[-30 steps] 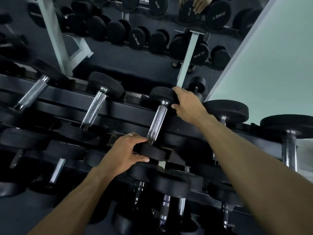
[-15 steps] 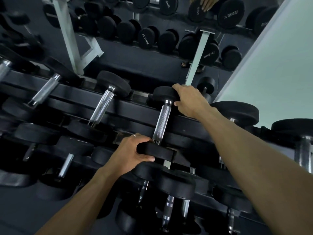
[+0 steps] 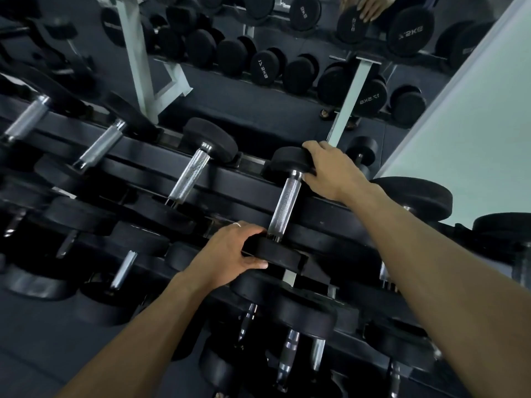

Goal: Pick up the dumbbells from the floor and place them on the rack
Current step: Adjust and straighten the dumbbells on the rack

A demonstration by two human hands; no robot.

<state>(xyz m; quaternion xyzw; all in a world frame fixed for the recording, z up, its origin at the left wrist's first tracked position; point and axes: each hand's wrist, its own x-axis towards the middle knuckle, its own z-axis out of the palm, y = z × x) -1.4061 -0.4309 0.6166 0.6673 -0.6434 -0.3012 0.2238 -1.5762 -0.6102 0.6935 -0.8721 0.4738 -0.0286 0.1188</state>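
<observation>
Dumbbell (image 3: 284,203) lying across the top tier of the black rack (image 3: 247,183), knurled chrome handle between two round matte rubber heads. Left hand (image 3: 230,255) gripping the near head, fingers (image 3: 253,234) curled over its upper rim, thumb pressed along the lower edge. Right hand (image 3: 333,173) cupping the far head, fingers wrapped round its rim. Left of this dumbbell, a neighbouring dumbbell (image 3: 191,173) of the same build, a clear gap between. Right of it, a larger flat head (image 3: 413,196) close beside the right wrist. Beyond, a mirror (image 3: 287,90).
</observation>
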